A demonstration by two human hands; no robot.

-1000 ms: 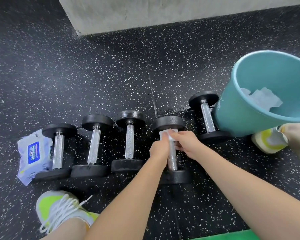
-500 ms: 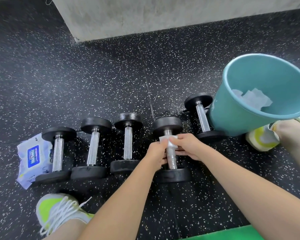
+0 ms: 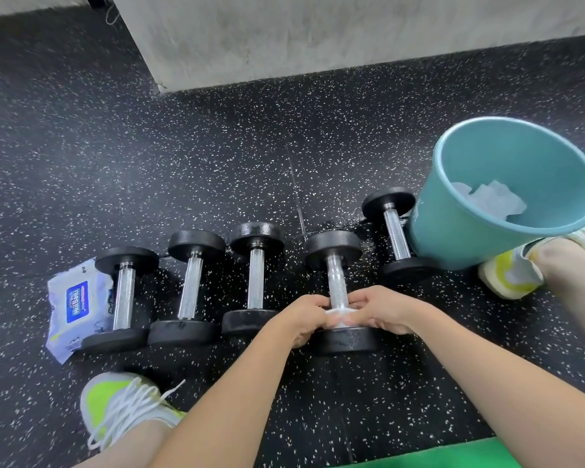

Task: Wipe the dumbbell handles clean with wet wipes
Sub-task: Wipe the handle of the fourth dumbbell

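While my left hand (image 3: 306,315) and right hand (image 3: 380,310) curl their fingers around the wet wipe (image 3: 337,313), pinching it onto the handle's near end, the fourth dumbbell (image 3: 340,292) lies left of the teal bucket (image 3: 453,231).

Head view, steeply down, near floor (image 3: 217,157)

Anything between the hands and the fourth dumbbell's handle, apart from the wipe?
Nothing visible. The left hand and right hand hold the wet wipe against the handle near its lower end.
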